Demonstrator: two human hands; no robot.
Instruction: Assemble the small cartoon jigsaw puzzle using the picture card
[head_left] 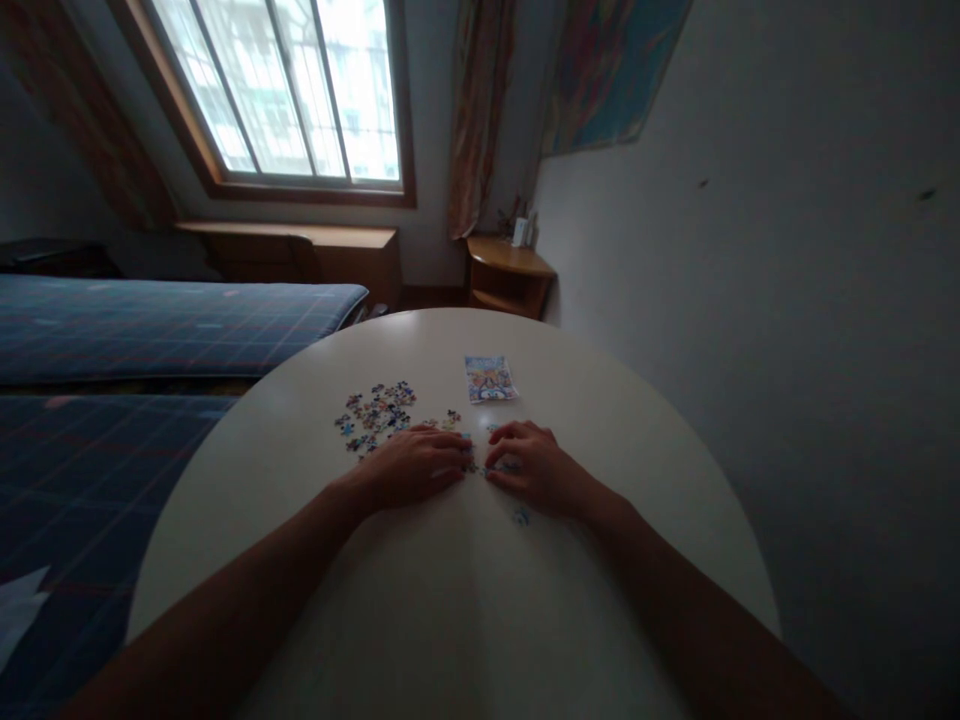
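My left hand (420,465) rests on the white round table, its fingers bent and close together. Its fingertips press on small jigsaw puzzle pieces, which they partly cover. Facing it across a narrow gap, my right hand (536,468) has curled fingers, with thumb and index finger closed at a small jigsaw piece (484,471). More pieces show under its fingers. A loose heap of jigsaw pieces (384,408) lies beyond my left hand. Close to my right wrist is a light-blue piece or small cluster (520,517). Behind the hands lies a colourful picture sheet (490,379).
The round table (465,600) has its right edge near a pale wall (795,300). To the left is a bed with a blue checked mattress (180,325). A wooden corner shelf (510,257) and a desk (337,236) stand beyond, below a bright window (300,90).
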